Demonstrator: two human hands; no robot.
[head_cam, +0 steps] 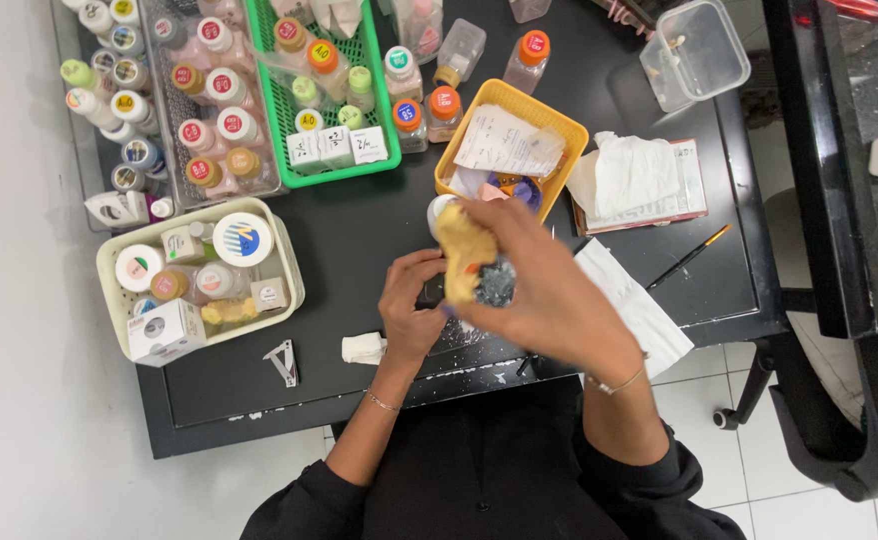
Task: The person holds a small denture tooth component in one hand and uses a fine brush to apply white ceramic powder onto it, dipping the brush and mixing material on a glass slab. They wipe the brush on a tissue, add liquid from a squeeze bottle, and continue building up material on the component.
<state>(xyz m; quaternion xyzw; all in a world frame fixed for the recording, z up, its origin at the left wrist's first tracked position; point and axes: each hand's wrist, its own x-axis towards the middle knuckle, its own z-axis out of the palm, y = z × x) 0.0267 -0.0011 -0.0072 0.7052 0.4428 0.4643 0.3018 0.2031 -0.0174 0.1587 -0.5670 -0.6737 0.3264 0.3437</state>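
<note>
The right hand [544, 290] is closed around a crumpled yellow cloth [462, 262], pressing it down over something small at the middle of the black worktop [359, 225]. The left hand [411, 305] is curled narrow, its fingers pinching a small dark object [432, 292] just under the cloth; most of that object is hidden, so its kind cannot be told. A patch of something shiny and grey [496, 284] shows between the two hands, touching the cloth.

It looks like a wiping or cleaning step: one hand steadies the piece while the other rubs it with the cloth. A next move would call for a firm pinch from the left hand so the piece does not slip, and short, controlled strokes from the right.

Just beyond the hands stands a yellow basket [574, 135] with paper slips and small bits in it. Left of that is a green basket [384, 165] of capped bottles, and further left a clear tray [164, 110] of more bottles. A cream tray [292, 265] with jars and small boxes sits to the left of the hands. A small white wad [363, 348] lies near the left wrist, a white tissue [631, 300] lies under the right forearm, and a thin brush [691, 256] lies beyond it.
</note>
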